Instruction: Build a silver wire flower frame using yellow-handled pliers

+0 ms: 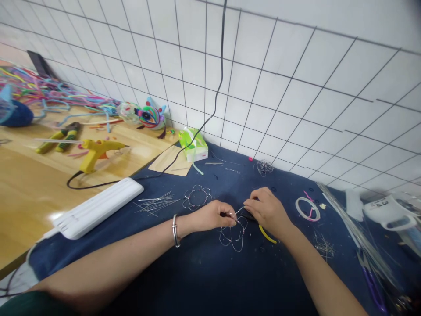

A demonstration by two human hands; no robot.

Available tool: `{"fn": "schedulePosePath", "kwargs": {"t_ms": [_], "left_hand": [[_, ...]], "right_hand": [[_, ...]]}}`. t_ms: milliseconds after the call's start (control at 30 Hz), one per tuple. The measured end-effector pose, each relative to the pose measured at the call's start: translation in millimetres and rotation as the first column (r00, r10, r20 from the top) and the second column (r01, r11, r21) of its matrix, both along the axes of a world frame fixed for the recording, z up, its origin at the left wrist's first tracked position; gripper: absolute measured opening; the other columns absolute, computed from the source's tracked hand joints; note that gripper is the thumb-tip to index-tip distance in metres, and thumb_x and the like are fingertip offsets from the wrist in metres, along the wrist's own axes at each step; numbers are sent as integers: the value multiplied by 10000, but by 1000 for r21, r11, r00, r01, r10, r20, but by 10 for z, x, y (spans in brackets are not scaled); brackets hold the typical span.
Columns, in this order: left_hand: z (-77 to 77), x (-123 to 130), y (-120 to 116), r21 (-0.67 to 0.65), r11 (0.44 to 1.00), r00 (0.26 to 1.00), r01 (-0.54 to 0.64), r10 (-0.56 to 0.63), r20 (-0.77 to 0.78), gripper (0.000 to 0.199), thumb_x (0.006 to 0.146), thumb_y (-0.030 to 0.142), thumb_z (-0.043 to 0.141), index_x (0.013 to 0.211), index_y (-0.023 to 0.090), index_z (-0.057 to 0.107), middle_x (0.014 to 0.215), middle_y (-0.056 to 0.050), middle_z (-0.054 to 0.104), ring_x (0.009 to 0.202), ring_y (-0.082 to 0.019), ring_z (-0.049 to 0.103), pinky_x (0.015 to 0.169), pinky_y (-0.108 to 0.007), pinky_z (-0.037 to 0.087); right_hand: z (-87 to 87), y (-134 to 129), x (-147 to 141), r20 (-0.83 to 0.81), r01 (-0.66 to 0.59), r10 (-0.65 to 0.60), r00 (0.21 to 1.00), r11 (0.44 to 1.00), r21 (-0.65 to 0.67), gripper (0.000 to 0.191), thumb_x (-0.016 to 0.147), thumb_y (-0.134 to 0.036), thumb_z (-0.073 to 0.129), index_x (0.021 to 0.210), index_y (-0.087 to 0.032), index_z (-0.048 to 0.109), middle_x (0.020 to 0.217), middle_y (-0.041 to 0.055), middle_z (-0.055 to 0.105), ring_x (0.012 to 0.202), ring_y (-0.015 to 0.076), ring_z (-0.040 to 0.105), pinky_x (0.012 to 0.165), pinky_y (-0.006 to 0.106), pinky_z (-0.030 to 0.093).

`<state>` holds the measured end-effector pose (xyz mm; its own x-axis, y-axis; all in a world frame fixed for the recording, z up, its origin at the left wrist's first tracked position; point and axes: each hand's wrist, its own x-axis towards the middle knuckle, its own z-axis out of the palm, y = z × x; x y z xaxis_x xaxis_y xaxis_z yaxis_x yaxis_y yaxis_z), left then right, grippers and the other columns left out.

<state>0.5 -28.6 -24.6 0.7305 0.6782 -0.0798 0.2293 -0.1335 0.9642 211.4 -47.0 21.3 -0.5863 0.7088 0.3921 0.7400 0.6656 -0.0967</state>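
My left hand (222,215) pinches the upper edge of a wire flower frame (232,240), whose thin looped petals hang below the fingers. Just to its right, my right hand (265,208) is closed on the end of a short wire (240,210) that runs toward the left fingertips. Pliers with a yellow handle (268,235) lie on the dark blue cloth, partly hidden under my right hand. Another wire flower (198,197) rests flat behind my left hand, beside a loose pile of straight wires (157,203).
A white power strip (101,208), a yellow glue gun (95,153) and pliers (61,138) are at the left. Behind stands a green tissue pack (194,145). To the right are a white ring (307,209), long wires (358,232) and purple scissors (373,283).
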Motion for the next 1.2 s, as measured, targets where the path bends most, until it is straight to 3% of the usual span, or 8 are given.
{"fn": "schedulePosePath", "kwargs": {"t_ms": [333, 700, 967, 1200], "left_hand": [[-100, 25, -30, 46, 995, 996, -86, 85, 15, 172, 730, 306, 589, 745, 136, 613, 628, 18, 540, 555, -79, 439, 525, -191, 350], [-187, 30, -6, -14, 988, 988, -154, 154, 30, 172, 742, 309, 585, 756, 139, 604, 660, 6, 558, 579, -84, 467, 537, -193, 368], [-217, 45, 3, -12, 983, 983, -181, 182, 22, 162, 738, 298, 592, 752, 136, 606, 663, 4, 563, 595, -86, 478, 550, -192, 377], [-218, 36, -6, -23, 985, 985, -171, 171, 36, 159, 742, 290, 586, 773, 138, 618, 668, 1, 562, 588, -86, 469, 549, -199, 372]], "right_hand": [[-67, -47, -32, 243, 22, -45, 969, 995, 96, 168, 869, -157, 436, 880, -177, 602, 850, 59, 545, 799, 170, 424, 736, 314, 346], [-196, -27, -57, 71, 153, -149, 986, 987, -53, 223, 903, -243, 401, 849, -196, 612, 834, 47, 536, 742, 124, 493, 684, 231, 380], [-321, 38, -38, 15, 106, -105, 994, 991, -76, 212, 896, -250, 411, 854, -199, 612, 814, 39, 556, 757, 124, 522, 716, 228, 397], [-443, 66, -71, -210, 81, -108, 972, 988, -133, 196, 870, -233, 448, 844, -201, 640, 818, 40, 592, 750, 123, 549, 698, 227, 421]]}}
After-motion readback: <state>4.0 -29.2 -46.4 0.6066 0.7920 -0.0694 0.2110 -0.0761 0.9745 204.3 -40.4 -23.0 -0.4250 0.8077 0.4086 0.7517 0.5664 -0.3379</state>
